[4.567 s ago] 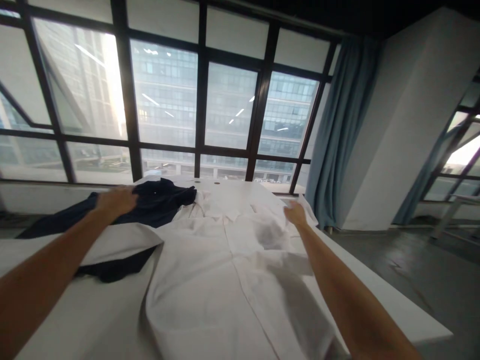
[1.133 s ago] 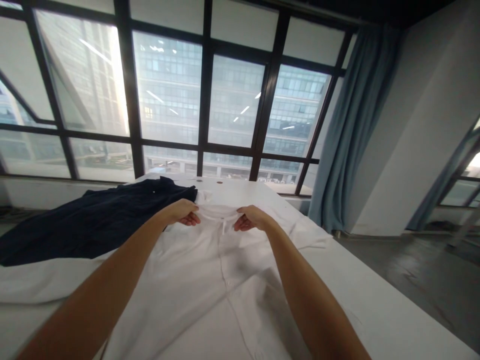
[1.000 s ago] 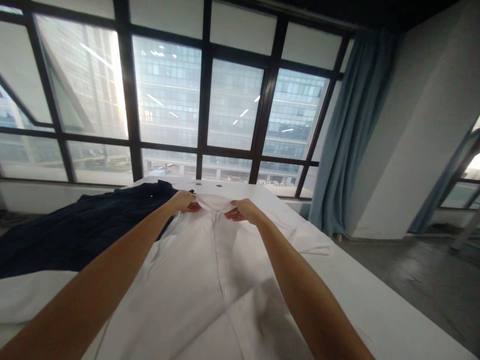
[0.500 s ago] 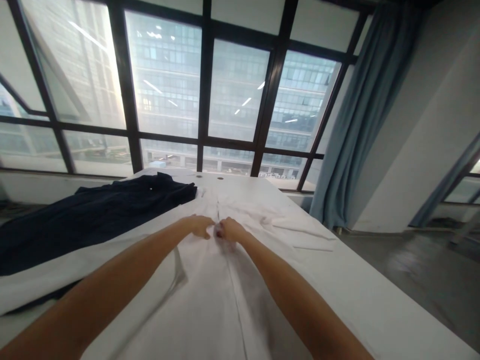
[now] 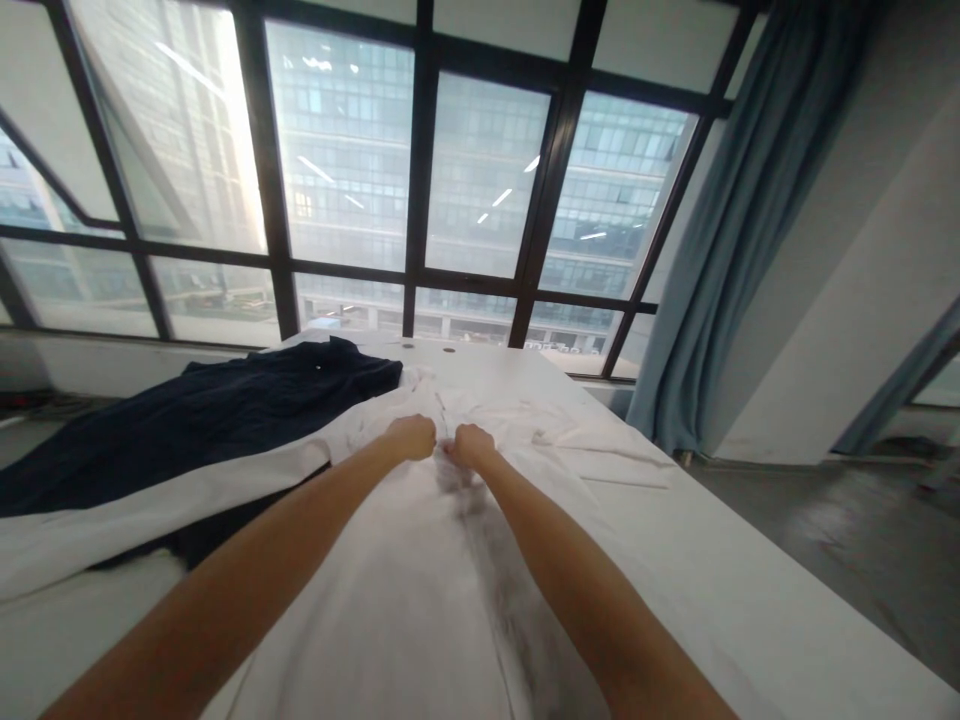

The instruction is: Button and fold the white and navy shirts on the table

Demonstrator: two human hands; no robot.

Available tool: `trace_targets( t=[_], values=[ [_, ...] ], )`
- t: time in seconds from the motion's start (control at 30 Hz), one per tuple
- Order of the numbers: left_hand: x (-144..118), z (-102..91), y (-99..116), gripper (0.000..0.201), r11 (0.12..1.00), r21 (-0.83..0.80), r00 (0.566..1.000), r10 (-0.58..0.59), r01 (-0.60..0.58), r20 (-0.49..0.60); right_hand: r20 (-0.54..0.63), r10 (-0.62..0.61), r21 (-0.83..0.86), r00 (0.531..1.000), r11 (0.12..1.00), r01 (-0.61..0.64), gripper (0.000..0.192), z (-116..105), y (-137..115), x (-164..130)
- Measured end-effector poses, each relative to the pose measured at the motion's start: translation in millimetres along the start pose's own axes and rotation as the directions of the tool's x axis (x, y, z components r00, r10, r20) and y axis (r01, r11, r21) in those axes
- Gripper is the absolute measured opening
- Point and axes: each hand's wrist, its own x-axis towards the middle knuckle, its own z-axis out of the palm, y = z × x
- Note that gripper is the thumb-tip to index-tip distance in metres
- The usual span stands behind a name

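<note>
A white button-up shirt [image 5: 420,570] lies spread flat on the white table [image 5: 720,590], collar toward the window. My left hand [image 5: 411,437] and my right hand [image 5: 470,447] sit close together on the shirt's front placket just below the collar, fingers curled and pinching the fabric at the middle seam. One white sleeve [image 5: 150,500] stretches out to the left. The fingertips themselves are hidden behind the backs of my hands.
A dark navy garment [image 5: 187,420] lies on the left part of the table, partly under the white sleeve. Large black-framed windows [image 5: 420,200] stand behind the table. A blue curtain [image 5: 742,230] hangs at the right, with grey floor [image 5: 840,540] beside the table's right edge.
My hands left the collar, came together a little lower on the placket, and now pinch the fabric at the centre. Earlier the left hand was on the navy garment.
</note>
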Motion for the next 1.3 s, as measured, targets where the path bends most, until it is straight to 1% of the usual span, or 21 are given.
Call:
trace_targets(
  t=[0.07,0.13,0.2,0.23,0.27,0.3,0.37,0.4,0.47,0.57,0.67,0.8,0.9,1.17,1.3],
  values=[
    [4.0,9.3,11.8,0.020,1.000,-0.012,0.999,-0.026,0.026,-0.019,-0.023,0.048,-0.037,0.999,0.998,-0.049,0.029,2.2,1.2,6.2],
    [6.2,18.3,15.7,0.025,0.998,-0.027,0.998,-0.057,0.056,-0.027,-0.042,0.072,-0.042,0.996,0.996,-0.074,0.025,1.1,7.4,11.2],
    [7.5,27.6,15.3,0.029,0.993,-0.073,0.994,-0.094,0.089,-0.058,-0.017,0.077,0.055,0.997,0.996,-0.076,0.015,-0.1,17.5,13.7],
    [8.2,32.5,14.6,0.031,0.989,-0.115,0.991,-0.103,0.093,-0.081,0.013,0.077,0.148,0.997,0.986,-0.078,0.013,0.3,23.3,13.6],
    [9.3,37.5,13.7,0.033,0.982,-0.168,0.990,-0.098,0.081,-0.100,0.046,0.076,0.265,0.996,0.961,-0.085,0.016,1.6,29.1,12.6],
    [10.6,42.7,12.9,0.036,0.973,-0.226,0.991,-0.080,0.054,-0.111,0.071,0.071,0.393,0.995,0.915,-0.093,0.019,3.6,34.6,10.8],
    [14.1,52.5,11.6,0.040,0.947,-0.322,0.993,-0.020,-0.018,-0.117,0.073,0.044,0.613,0.996,0.786,-0.079,0.022,9.0,43.4,5.5],
    [16.0,56.8,11.2,0.040,0.935,-0.350,0.993,0.004,-0.046,-0.120,0.057,0.026,0.683,0.998,0.728,-0.058,0.022,11.8,46.5,2.8],
    [19.5,63.3,10.5,0.038,0.926,-0.372,0.989,0.017,-0.070,-0.145,0.024,-0.005,0.757,1.000,0.653,-0.015,0.020,16.1,50.0,-1.5],
    [21.6,67.3,10.4,0.033,0.919,-0.377,0.978,0.040,-0.115,-0.203,0.022,-0.027,0.795,0.999,0.607,-0.001,0.018,19.1,51.5,-2.7],
    [19.9,67.8,11.8,0.027,0.903,-0.399,0.966,0.059,-0.159,-0.252,0.020,-0.019,0.793,1.000,0.609,-0.004,0.017,19.7,52.1,-0.5],
    [15.9,69.6,15.2,0.022,0.897,-0.425,0.958,-0.007,-0.121,-0.287,0.055,-0.021,0.746,0.998,0.665,-0.027,0.017,17.7,52.3,0.1],
    [13.9,71.5,16.2,0.021,0.889,-0.442,0.953,-0.023,-0.118,-0.302,0.094,-0.042,0.718,0.995,0.695,-0.038,0.018,13.9,51.6,-1.5],
    [10.2,70.4,15.7,0.023,0.864,-0.485,0.956,-0.017,-0.133,-0.292,0.146,-0.144,0.662,0.979,0.750,0.011,0.019,8.8,56.4,-2.0],
    [7.5,68.8,13.8,0.026,0.862,-0.486,0.961,0.008,-0.147,-0.277,0.142,-0.147,0.651,0.979,0.758,0.019,0.019,10.4,58.8,-2.2]
  ],
)
